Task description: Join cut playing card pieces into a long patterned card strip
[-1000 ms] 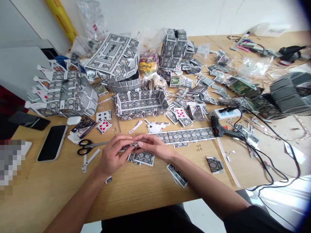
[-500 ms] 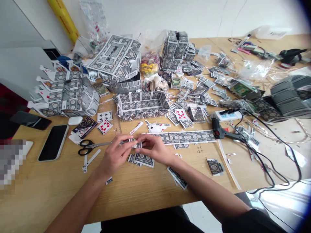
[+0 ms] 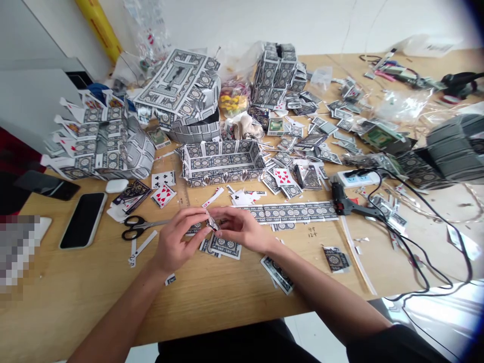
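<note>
Between my two hands is a small piece of playing card [image 3: 213, 222], tilted on edge. My left hand [image 3: 177, 237] pinches it from the left, thumb and fingers closed on it. My right hand [image 3: 244, 229] grips its other side. Patterned playing cards [image 3: 227, 246] lie on the table just under my fingers. A long strip of joined cards [image 3: 295, 213] runs to the right behind my right hand. Left of my left hand rest black-handled scissors [image 3: 138, 226], their blades partly hidden by it. Past my hands stands an open box made of cards [image 3: 223, 164].
A glue gun [image 3: 350, 204] with black cables lies at the right beside a white power strip [image 3: 357, 177]. Phones [image 3: 83, 220] lie at the left. Card-built structures [image 3: 177, 88] and scattered cards [image 3: 310, 141] fill the back.
The card piece has turned from nearly flat to tilted on edge between my fingers. My left hand has shifted slightly left; the view has moved a little.
</note>
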The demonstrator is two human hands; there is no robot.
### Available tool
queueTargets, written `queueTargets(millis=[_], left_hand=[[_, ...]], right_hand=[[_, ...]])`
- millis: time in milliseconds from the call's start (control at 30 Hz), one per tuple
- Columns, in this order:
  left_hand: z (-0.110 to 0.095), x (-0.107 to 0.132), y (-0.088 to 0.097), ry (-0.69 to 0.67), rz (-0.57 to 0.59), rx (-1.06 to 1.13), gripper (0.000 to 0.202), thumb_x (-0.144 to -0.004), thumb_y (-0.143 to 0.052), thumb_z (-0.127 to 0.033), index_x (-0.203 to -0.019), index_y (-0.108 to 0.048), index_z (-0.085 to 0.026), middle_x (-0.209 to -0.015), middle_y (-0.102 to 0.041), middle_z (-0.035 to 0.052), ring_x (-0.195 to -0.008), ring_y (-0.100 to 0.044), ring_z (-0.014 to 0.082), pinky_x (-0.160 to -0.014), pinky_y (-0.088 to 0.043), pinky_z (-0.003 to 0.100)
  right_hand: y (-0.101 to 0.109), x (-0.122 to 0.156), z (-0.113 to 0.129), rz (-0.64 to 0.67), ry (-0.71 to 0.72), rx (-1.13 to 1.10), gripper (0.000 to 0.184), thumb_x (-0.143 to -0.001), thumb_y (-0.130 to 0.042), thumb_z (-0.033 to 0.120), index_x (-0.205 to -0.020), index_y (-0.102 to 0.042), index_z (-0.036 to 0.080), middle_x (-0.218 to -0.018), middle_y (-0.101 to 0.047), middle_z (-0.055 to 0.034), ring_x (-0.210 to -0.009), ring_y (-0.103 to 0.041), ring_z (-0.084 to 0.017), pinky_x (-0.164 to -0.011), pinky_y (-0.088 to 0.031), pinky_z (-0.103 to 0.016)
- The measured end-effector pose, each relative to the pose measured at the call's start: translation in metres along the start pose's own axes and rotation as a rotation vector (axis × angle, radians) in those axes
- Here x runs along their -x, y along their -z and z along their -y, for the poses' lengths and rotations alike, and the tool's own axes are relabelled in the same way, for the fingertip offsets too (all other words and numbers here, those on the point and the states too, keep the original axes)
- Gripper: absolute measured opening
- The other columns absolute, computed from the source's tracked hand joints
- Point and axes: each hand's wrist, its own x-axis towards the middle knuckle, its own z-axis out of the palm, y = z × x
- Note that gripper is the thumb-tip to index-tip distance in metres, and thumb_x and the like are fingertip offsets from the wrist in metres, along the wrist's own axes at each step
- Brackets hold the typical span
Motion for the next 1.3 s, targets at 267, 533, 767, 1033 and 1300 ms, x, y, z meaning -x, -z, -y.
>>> queueTargets(millis=[267, 533, 767, 1033, 1300], left_hand=[[-0.002, -0.002, 0.001, -0.025, 0.024, 0.021, 0.031, -0.094, -0.074, -0.01, -0.121, -0.072, -0.025, -0.126, -0.073, 0.008, -0.116, -0.073, 0.0228, -0.1, -0.062, 0.038], [-0.003, -0.003, 0.001, -0.036, 0.015, 0.028, 0.032, -0.093, -0.075, -0.011, -0.122, -0.073, -0.025, -0.124, -0.074, 0.0086, -0.113, -0.073, 0.023, -0.097, -0.063, 0.039], [-0.005, -0.002, 0.002, -0.037, -0.002, 0.015, 0.032, -0.091, -0.077, -0.011, -0.12, -0.072, -0.024, -0.122, -0.074, 0.0084, -0.111, -0.074, 0.0229, -0.097, -0.062, 0.038], [-0.005, -0.003, 0.0, -0.058, -0.017, 0.005, 0.03, -0.09, -0.078, -0.009, -0.117, -0.073, -0.021, -0.121, -0.074, 0.0088, -0.109, -0.074, 0.0219, -0.098, -0.061, 0.036], [-0.005, -0.002, 0.0, -0.092, -0.006, 0.001, 0.031, -0.09, -0.077, -0.007, -0.118, -0.074, -0.021, -0.122, -0.075, 0.0098, -0.11, -0.075, 0.022, -0.098, -0.062, 0.034]], right_hand=[[-0.002, 0.001, 0.0, -0.016, 0.036, 0.084, 0.05, -0.083, -0.091, 0.037, -0.127, -0.073, 0.022, -0.133, -0.072, -0.0103, -0.113, -0.071, -0.022, -0.1, -0.06, -0.039], [0.001, 0.002, 0.004, -0.008, 0.021, 0.062, 0.045, -0.087, -0.087, 0.029, -0.126, -0.066, 0.021, -0.128, -0.073, -0.0098, -0.111, -0.072, -0.02, -0.1, -0.061, -0.039], [0.0, 0.003, 0.007, -0.021, 0.032, 0.101, 0.047, -0.087, -0.087, 0.03, -0.129, -0.069, 0.022, -0.13, -0.073, -0.0104, -0.115, -0.072, -0.023, -0.099, -0.062, -0.04], [0.002, 0.002, -0.001, 0.0, 0.074, 0.128, 0.049, -0.087, -0.084, 0.027, -0.135, -0.073, 0.024, -0.137, -0.07, -0.0103, -0.117, -0.072, -0.023, -0.099, -0.063, -0.04], [0.004, 0.001, -0.004, -0.006, 0.109, 0.169, 0.056, -0.087, -0.084, 0.023, -0.141, -0.07, 0.028, -0.144, -0.068, -0.0104, -0.123, -0.071, -0.025, -0.098, -0.064, -0.039]])
